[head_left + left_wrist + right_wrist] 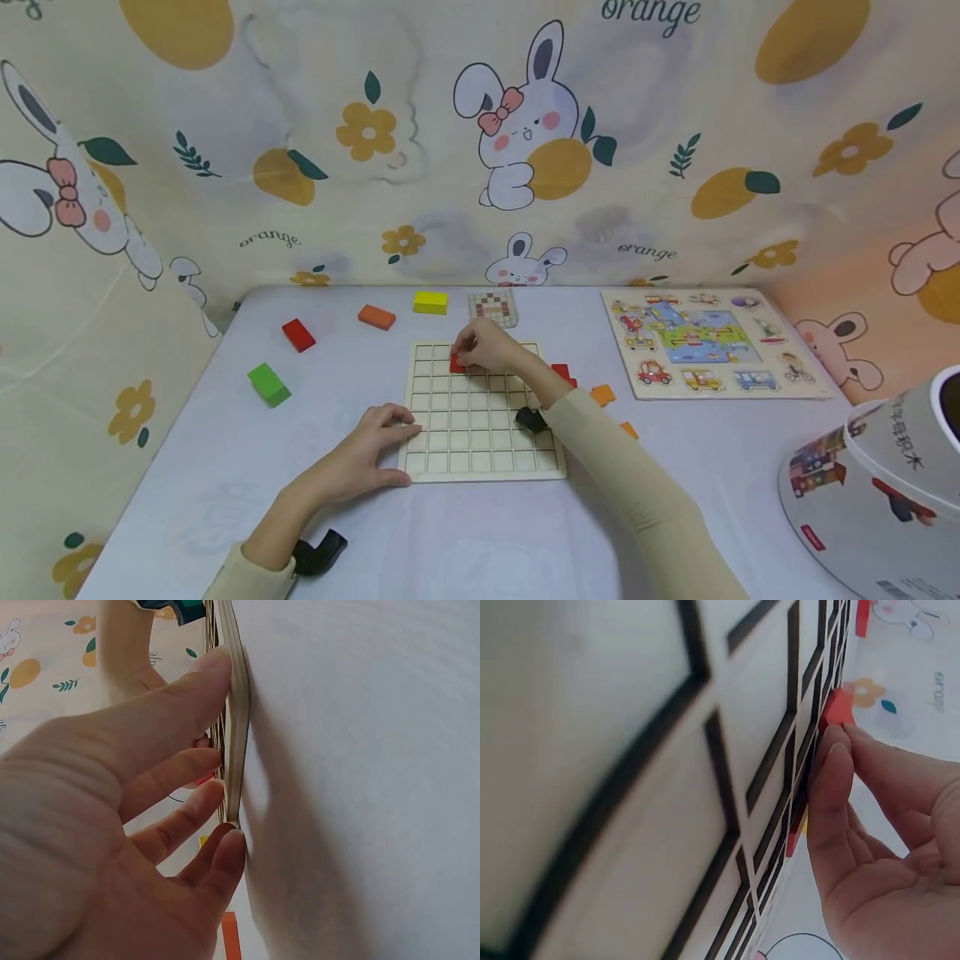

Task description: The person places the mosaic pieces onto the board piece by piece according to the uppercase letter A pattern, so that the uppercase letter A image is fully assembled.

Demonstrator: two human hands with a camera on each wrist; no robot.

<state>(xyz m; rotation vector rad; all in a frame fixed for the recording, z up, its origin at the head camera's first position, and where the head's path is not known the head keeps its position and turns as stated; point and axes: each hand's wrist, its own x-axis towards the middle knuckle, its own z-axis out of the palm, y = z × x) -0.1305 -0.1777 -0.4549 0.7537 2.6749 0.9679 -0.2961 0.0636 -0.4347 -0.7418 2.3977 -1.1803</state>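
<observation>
A pale wooden grid board (480, 439) lies flat on the white table. My left hand (365, 452) rests at its left side, fingers and thumb spread along the edge. In the left wrist view, the thumb and fingertips touch the board's rim (238, 712). Over the upper rows of the grid, my right hand (489, 346) pinches a red block (457, 364) between thumb and fingers. The right wrist view shows the red block (838, 707) low against the grid; the fingers hide part of it.
Left of the board lie a green block (269, 385), a red block (298, 335) and an orange block (377, 317). A yellow block (430, 302) and a pattern card (492, 307) lie behind. Orange pieces (602, 395), a picture puzzle (750, 379) and a bucket (862, 517) are right.
</observation>
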